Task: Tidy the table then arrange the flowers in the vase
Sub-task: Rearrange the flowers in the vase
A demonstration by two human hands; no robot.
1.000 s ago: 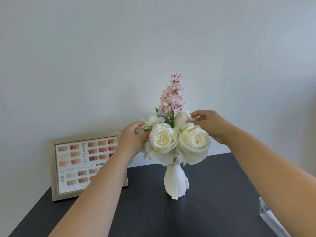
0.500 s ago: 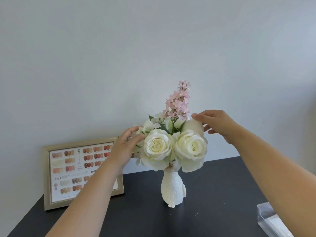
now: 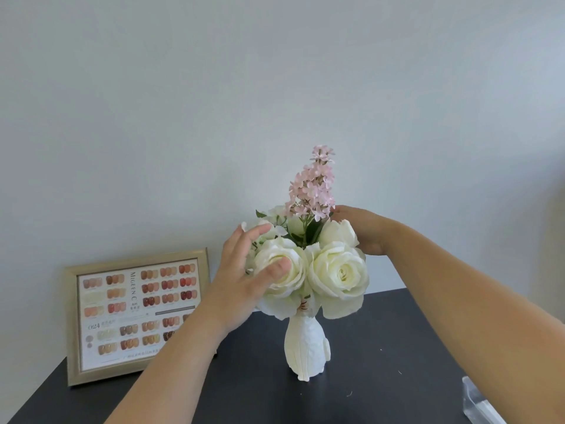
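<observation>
On the dark worktop (image 3: 382, 347), a white vase (image 3: 305, 347) held the flowers (image 3: 308, 240). The left hand (image 3: 244, 276) touched a rose (image 3: 279, 270) with fingers spread. The right hand (image 3: 363, 229) reached behind; its fingers' state could not be told.

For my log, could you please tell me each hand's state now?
Left hand: open, fingers spread against the left cream-white fabric rose.
Right hand: behind the back rosebud; grip cannot be told.

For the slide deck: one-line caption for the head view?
Both hands, left and right, adjust white roses and a pink sprig in a white vase.
</observation>
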